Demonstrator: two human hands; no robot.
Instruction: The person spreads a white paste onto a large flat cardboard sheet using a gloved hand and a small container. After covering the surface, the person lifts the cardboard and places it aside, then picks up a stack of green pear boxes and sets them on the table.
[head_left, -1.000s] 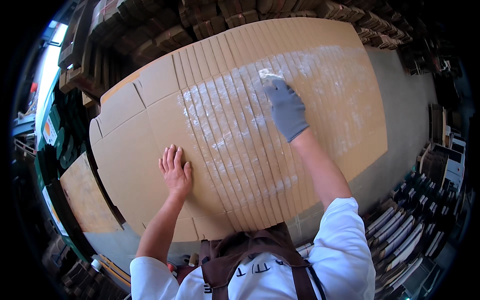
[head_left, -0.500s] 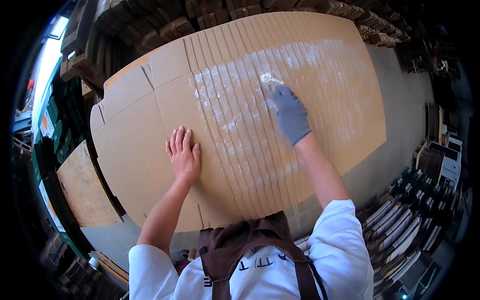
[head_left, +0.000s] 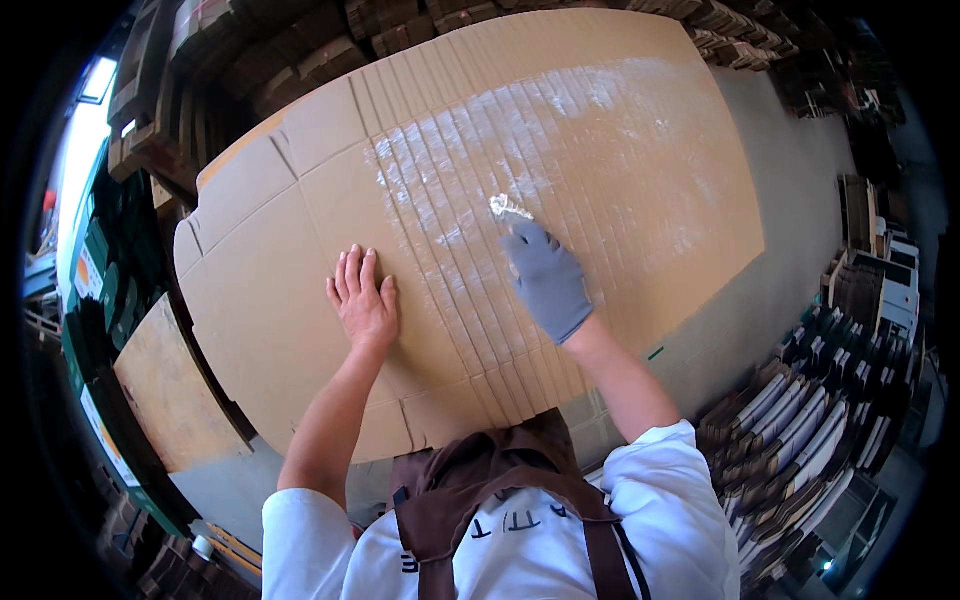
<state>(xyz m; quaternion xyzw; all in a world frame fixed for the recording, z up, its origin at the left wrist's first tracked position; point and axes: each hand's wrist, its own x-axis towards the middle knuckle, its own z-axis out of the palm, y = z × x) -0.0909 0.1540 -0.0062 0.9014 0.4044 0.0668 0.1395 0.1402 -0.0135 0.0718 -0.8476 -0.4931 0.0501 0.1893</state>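
Note:
Large flattened cardboard sheets [head_left: 265,240] lie fanned out in front of me, their overlapping edges making a row of narrow strips. My bare left hand [head_left: 365,305] rests flat on the plain left part, fingers stretched out. In a grey work glove, my right hand [head_left: 550,280] is closed around a brush with a white, paste-coated tip [head_left: 511,208]; its handle is hidden in the glove. The tip is at the strips near the middle. White streaks of paste [head_left: 460,140] cover much of the strips and the right part of the cardboard.
Stacks of folded cardboard [head_left: 325,65] stand along the far side, next to a wooden pallet [head_left: 150,130]. At the left are a wooden board [head_left: 180,390] and dark green stacked pieces. Rows of stacked sheets [head_left: 790,430] fill the lower right, beside grey floor [head_left: 800,190].
My right hand has drawn the brush toward me and slightly left across the strips. My left hand stays flat in the same spot on the cardboard. The view has shifted slightly.

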